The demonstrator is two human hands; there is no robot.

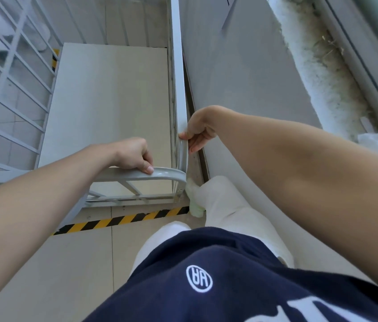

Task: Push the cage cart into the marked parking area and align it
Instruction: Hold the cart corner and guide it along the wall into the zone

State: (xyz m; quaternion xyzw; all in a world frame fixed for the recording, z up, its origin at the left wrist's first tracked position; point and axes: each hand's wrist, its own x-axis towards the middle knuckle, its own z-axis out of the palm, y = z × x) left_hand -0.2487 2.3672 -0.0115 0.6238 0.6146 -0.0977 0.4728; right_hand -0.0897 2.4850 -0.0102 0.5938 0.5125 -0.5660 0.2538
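Observation:
I look straight down into a grey metal cage cart (178, 73) with a pale flat base board (109, 108). My left hand (134, 154) is closed over the cart's near top rail close to its rounded corner. My right hand (197, 131) grips the right side rail just past that corner. A black-and-yellow striped floor tape (123, 220) runs on the floor just under the cart's near edge. A second short piece of striped tape (55, 59) shows through the bars at the far left.
A grey wall (241, 77) stands tight against the cart's right side. My white-trousered leg and foot (218, 201) are beside the cart's near right corner. The cart's barred left side (11, 89) shows white fabric behind it. Tiled floor lies below me.

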